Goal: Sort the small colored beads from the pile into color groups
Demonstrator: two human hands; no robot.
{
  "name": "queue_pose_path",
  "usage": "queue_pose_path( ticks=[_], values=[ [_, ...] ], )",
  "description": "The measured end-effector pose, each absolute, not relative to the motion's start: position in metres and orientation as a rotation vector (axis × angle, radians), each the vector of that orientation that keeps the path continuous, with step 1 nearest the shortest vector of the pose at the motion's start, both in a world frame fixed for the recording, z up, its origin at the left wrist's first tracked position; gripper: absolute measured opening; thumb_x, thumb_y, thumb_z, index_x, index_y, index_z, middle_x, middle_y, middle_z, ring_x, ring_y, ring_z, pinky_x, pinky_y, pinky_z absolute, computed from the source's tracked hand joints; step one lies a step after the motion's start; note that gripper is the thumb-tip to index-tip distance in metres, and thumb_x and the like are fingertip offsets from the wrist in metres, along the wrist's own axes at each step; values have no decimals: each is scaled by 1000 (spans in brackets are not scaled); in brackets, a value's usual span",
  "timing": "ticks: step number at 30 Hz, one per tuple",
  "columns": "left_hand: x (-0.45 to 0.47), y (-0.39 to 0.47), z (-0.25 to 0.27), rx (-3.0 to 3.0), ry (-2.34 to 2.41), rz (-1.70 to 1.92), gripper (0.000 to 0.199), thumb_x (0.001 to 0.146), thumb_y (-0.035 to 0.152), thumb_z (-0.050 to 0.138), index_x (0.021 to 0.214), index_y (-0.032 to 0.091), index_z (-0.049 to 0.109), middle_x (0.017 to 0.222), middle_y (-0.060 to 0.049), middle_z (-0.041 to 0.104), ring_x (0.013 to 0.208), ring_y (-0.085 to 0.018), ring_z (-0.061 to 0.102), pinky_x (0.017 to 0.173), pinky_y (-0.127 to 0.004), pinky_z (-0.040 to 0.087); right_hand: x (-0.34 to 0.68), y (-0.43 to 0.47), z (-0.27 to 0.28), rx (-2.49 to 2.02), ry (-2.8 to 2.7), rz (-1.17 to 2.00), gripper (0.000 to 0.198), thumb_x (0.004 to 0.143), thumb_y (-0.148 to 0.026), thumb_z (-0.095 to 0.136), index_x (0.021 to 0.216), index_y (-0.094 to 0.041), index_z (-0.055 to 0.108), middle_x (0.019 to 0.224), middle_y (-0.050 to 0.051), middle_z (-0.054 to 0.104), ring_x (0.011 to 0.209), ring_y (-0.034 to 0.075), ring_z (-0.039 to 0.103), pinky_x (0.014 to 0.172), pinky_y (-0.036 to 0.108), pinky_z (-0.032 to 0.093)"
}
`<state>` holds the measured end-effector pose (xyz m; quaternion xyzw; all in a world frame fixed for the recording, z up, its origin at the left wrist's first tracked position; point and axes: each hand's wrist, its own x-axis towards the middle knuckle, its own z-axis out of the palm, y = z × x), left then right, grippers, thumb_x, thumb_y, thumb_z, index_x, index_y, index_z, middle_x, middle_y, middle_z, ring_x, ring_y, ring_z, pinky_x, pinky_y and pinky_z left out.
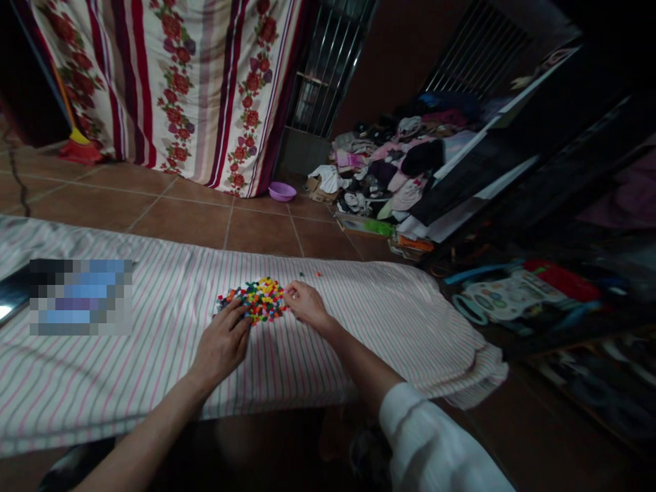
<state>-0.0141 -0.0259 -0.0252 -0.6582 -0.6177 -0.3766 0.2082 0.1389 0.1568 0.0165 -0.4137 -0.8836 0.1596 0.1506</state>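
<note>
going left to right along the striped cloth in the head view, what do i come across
Pixelated screen → left hand, fingers over the near-left part of the pile → pile of small colourful pieces → right hand.

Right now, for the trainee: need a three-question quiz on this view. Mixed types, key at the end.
1. True or false: the left hand is at the right side of the pile of small coloured pieces.

2. Pick one: the cloth under the pile is A) plain, B) striped, C) checked.

3. Fill in: the bowl on the floor, in front of the dark barred window or door, is ____.

Key:
1. False; it is at the left side, with the right hand opposite.
2. B
3. Purple; the bowl
</note>
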Motion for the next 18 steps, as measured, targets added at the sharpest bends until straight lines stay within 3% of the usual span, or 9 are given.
queue_pose_path(
  ticks=[18],
  values=[
    [20, 6, -28, -2023, -1600, -1003, 22, 89, 12, 51, 105, 14, 66, 111, -10, 69, 122, -26, 57, 97, -44, 57, 212, 207, 9, -1554, -2268, 449, 13, 82, -21, 58, 87, -23, 70, 84, -1, 73, 78, 14, 66, 69, 22, 43]
  ],
)
